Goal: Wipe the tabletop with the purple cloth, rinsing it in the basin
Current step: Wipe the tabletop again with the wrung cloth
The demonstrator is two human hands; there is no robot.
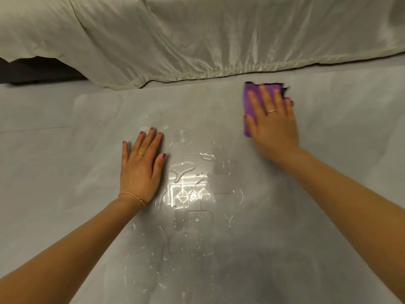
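The grey tabletop (328, 132) fills most of the view and is wet in its middle, with puddles and drops (183, 170) that catch the light. The folded purple cloth (249, 99) lies flat near the table's far right edge. My right hand (271, 121) presses on the cloth with straight, spread fingers and covers most of it. My left hand (142, 167) rests flat on the table to the left of the puddles, fingers straight, holding nothing. No basin is in view.
A bed with a pale crumpled sheet (197, 40) runs along just beyond the table's far edge. A dark gap (32, 69) shows under the sheet at the far left. Grey floor lies to the left of the table.
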